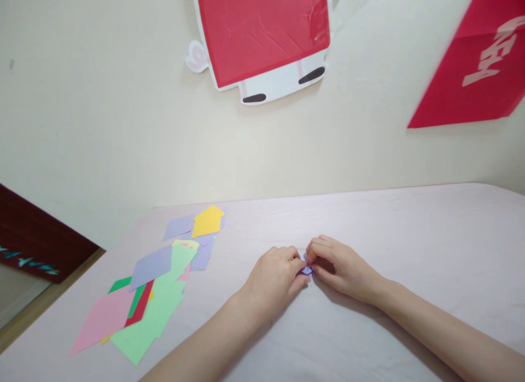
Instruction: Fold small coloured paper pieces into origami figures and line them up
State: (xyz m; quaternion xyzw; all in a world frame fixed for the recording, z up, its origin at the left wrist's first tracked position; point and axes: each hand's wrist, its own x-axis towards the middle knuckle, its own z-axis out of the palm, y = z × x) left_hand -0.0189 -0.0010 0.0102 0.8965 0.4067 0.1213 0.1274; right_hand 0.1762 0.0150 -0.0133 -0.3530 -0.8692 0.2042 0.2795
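A small piece of folded purple paper (307, 270) lies between my two hands, low over the pale sheet-covered surface (394, 234). My left hand (276, 275) has its fingers and thumb closed on the paper's left side. From the other side, my right hand (340, 264) pinches it between thumb and fingertips. Most of the paper is hidden by my fingers, so its folded shape cannot be made out.
Loose coloured paper sheets overlap on the left: pink (106, 316), light green (159, 311), purple (151, 267) and yellow (208, 220). Behind the surface rises a pale wall (262, 152) bearing a red-and-white cartoon cutout (266, 37) and a red poster (471, 64).
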